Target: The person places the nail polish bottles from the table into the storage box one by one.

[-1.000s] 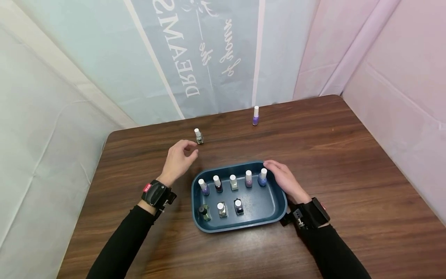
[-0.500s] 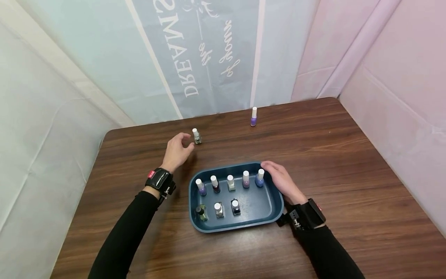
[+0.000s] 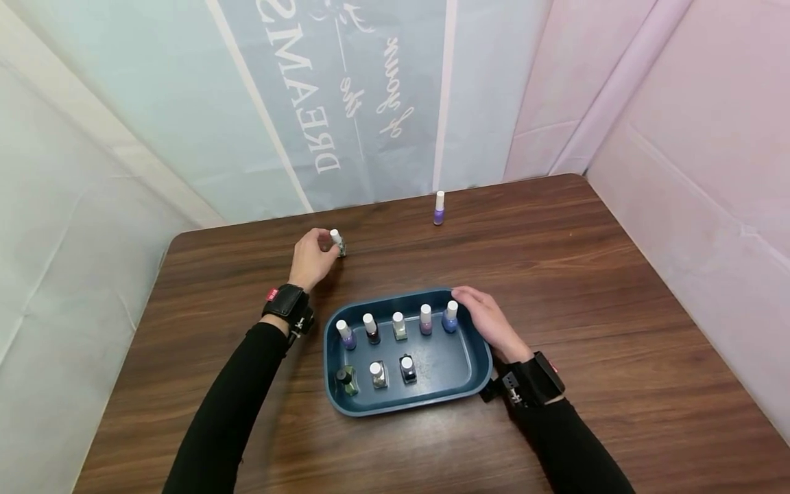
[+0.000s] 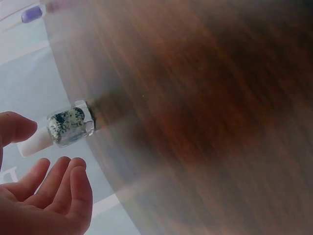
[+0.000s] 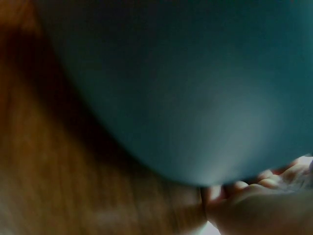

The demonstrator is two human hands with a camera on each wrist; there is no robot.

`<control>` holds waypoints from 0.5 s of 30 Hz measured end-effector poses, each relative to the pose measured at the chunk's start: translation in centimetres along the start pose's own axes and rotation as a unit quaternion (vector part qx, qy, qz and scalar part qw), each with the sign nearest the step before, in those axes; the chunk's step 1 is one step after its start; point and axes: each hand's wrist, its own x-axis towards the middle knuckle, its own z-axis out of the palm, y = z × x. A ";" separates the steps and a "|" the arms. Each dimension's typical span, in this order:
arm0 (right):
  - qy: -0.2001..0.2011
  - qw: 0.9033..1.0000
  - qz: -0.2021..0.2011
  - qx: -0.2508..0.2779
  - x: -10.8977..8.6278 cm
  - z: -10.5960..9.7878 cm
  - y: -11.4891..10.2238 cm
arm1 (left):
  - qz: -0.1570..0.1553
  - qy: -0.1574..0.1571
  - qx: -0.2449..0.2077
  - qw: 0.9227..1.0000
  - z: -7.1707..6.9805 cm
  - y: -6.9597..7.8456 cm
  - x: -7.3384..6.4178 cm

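My left hand reaches to a small nail polish bottle of clear glass with dark and pale flecks and a white cap. It stands near the table's far edge. In the left wrist view the thumb and the curved fingers lie on either side of the cap, spread apart with a gap between them. My right hand holds the far right corner of a dark blue tray, fingertips at its rim. In the right wrist view the tray's outer wall fills most of the picture, and the fingers show round its corner.
Several nail polish bottles stand in the tray in two rows, a blue one in the back row and a green one with a dark cap in front. A purple bottle stands near the table's far edge, before a printed curtain.
My left hand has moved from just left of the flecked bottle to right around its cap. The right hand stays at the tray's corner. The whole view has shifted slightly.
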 end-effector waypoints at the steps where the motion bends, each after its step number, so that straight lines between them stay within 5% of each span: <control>1: 0.001 1.000 0.000 -0.001 0.0 0.0 0.0 | -0.001 -0.002 0.000 1.000 0.1 -0.1 0.1; 15: -0.001 1.000 -0.002 -0.002 0.0 0.1 -0.3 | 0.000 -0.006 0.000 1.000 0.2 -0.2 0.9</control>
